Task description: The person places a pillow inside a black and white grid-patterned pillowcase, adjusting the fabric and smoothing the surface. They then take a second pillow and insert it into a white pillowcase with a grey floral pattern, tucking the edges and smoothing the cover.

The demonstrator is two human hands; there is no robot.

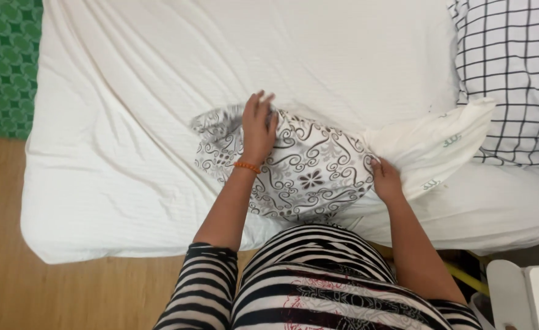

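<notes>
You are in a home bedroom: white-sheeted bed (159, 122), checked pillow (513, 73), wooden floor (49, 293), green patterned mat (7, 61).
</notes>
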